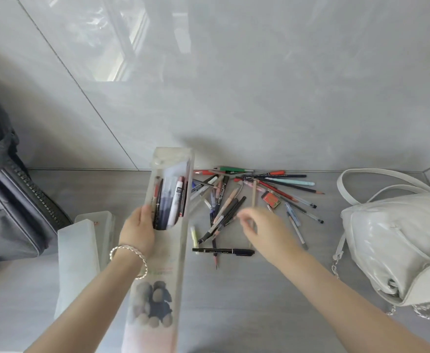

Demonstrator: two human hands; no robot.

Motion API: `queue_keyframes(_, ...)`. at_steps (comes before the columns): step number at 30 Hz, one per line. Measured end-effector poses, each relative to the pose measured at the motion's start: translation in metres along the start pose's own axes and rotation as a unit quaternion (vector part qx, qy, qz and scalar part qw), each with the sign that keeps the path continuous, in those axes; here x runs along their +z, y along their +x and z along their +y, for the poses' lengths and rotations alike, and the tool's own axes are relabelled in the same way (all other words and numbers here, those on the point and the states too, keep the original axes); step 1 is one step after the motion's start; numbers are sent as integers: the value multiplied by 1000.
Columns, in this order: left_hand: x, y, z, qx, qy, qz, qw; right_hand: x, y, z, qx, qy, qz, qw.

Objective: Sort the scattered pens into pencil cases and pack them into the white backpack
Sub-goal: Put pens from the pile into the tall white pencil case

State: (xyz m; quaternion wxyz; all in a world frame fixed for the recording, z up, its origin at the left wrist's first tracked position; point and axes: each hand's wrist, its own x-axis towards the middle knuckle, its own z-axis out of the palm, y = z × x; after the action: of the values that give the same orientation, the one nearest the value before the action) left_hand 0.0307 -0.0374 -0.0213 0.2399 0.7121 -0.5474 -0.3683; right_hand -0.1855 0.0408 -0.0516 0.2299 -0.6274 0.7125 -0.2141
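One hand held a see-through pencil case while the other reached over the pile of pens.

The left hand gripped the clear pencil case at 7 o'clock, with several pens standing inside it. The right hand (too blurry to tell how its fingers were set) hovered over the scattered pens in the middle. The white backpack lay at 4 o'clock. Two frosted cases and a grey bag sat at 8 and 9 o'clock.
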Motion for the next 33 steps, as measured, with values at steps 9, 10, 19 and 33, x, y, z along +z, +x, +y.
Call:
queue_keyframes(9,-12,1,-35,-35,44,-29,998,54,-5,17,-60,-179,-203,961)
queue_keyframes(10,-12,0,-36,-35,45,-30,998,50,-6,18,-54,-151,-202,966)
queue_keyframes(19,-3,0,-41,-32,54,-49,997,-32,-1,10,50,219,63,972)
queue_keyframes(33,2,5,-32,-29,25,-61,997,19,73,-16,97,-39,-172,980)
